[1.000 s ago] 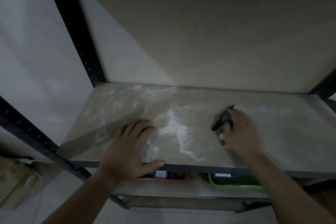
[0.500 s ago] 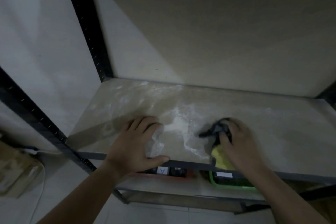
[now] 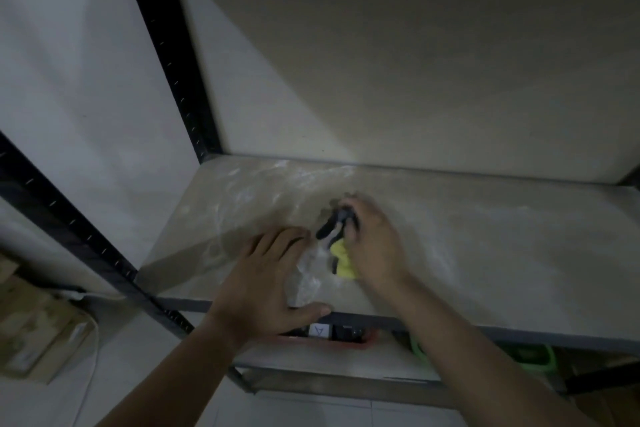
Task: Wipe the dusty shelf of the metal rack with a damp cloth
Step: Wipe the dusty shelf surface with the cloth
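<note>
The cloth (image 3: pixel 338 253), yellow with dark grey parts, lies bunched on the shelf (image 3: pixel 485 253) under the right hand (image 3: pixel 372 246), whose fingers curl down over it and press it to the board; its yellow corner and dark folds stick out on the side toward the left hand (image 3: pixel 266 284). That left hand lies flat just beside the cloth, fingers spread on the board and thumb hooked along the front edge. Below that edge, on the lower shelf, a red tray (image 3: pixel 332 343) holds small dark items and a white label, though what they are is too dim to tell; a green basket (image 3: pixel 533 359) sits farther to the right, its contents hidden. Beyond the right hand the board runs bare to the back wall (image 3: pixel 415 62) and out to the right. To the left, the black post (image 3: pixel 173 62) marks the rack's back corner. White dust streaks smear the board around and behind both hands, thickest near the cloth; the far right looks duller and evener.
</note>
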`<action>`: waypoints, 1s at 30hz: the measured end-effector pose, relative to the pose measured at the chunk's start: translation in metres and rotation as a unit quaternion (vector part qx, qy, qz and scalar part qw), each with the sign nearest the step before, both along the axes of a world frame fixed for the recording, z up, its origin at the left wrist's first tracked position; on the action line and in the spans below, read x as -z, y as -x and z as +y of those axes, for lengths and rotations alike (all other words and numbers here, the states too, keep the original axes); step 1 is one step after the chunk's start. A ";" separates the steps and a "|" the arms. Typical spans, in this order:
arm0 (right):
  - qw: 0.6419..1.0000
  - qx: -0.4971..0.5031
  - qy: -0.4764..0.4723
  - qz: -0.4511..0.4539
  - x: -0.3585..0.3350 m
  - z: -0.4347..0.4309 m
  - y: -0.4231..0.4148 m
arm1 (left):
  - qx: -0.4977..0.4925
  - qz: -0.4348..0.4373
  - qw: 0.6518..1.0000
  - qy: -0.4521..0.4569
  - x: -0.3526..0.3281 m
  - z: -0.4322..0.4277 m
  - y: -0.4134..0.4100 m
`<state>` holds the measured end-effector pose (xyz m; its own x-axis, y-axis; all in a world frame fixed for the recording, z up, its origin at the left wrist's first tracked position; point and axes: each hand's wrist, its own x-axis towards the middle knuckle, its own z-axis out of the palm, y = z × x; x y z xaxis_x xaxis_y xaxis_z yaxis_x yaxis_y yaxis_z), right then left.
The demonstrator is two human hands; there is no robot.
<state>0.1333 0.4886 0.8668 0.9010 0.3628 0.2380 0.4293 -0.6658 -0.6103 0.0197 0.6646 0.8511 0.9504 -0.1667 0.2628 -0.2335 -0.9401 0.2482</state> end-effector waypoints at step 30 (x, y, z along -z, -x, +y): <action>0.995 -0.084 0.050 -0.012 -0.006 0.030 -0.110 | 0.006 -0.023 1.000 0.012 0.003 0.002 -0.002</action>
<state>0.2430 0.5182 0.8731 0.8196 0.5312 0.2147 0.5540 -0.6395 -0.5330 0.0221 0.6667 0.8483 0.9351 -0.1719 0.3099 -0.2570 -0.9310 0.2591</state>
